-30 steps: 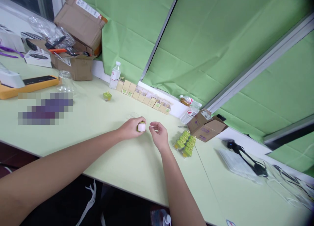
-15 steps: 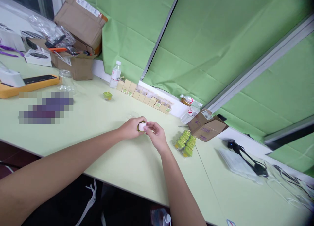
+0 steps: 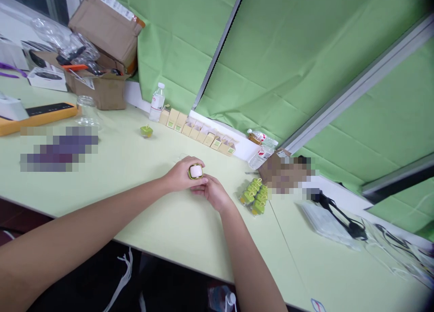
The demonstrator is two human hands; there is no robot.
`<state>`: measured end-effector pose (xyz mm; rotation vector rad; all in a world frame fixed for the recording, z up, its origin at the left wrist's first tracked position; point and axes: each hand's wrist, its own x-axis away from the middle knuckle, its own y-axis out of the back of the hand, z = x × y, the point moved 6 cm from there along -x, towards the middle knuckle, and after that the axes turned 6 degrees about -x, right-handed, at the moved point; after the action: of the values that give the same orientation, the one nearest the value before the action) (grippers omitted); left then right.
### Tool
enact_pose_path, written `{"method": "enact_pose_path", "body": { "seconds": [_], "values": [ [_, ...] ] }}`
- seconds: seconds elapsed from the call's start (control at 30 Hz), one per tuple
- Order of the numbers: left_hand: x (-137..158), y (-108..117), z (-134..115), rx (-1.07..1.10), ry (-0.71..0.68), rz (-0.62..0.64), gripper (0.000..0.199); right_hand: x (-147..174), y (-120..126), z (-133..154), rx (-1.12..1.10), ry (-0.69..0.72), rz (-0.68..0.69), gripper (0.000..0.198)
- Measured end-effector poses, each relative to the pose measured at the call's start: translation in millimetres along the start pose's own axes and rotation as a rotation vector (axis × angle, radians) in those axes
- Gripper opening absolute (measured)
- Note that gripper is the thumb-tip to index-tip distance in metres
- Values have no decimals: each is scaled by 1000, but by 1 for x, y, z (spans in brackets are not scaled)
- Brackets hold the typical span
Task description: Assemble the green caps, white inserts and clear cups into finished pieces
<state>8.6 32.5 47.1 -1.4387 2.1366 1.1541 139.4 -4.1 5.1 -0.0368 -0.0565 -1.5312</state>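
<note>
My left hand (image 3: 183,174) is closed around a small green-rimmed container (image 3: 190,175), whose top faces me. A pale pinkish-white rounded block (image 3: 195,171) fills its opening. My right hand (image 3: 214,193) is just below and to the right, its fingers reaching loosely under the left hand near the container; nothing shows in it, and some fingertips are hidden. To the right stand several small green-lidded containers (image 3: 257,196) with loops on top, grouped in clear packaging. Another green-lidded container (image 3: 146,131) sits alone toward the back left.
A row of small cardboard boxes (image 3: 196,132) lines the back edge beside an upright water bottle (image 3: 157,103). Two more bottles (image 3: 261,156) lie at back right, near a cardboard box (image 3: 281,172). At left are a glass jar (image 3: 87,111) and an orange-edged power strip (image 3: 40,117).
My right hand has moved down from the white block to beneath the left hand. The container's top now shows fully, tilted more toward me. The view has shifted slightly.
</note>
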Motion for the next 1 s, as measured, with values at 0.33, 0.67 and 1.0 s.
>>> {"method": "enact_pose_path", "body": {
  "seconds": [0.33, 0.67, 1.0],
  "values": [
    [2, -9, 0, 81, 3, 58, 48, 3, -16, -2, -495, -92, 125, 20],
    [6, -13, 5, 79, -2, 97, 54, 1, -7, 4, -438, 59, -100, 20],
    [9, -30, 12, 399, 249, 118, 64, 10, 3, 18, 65, 427, -570, 25]
  ]
}}
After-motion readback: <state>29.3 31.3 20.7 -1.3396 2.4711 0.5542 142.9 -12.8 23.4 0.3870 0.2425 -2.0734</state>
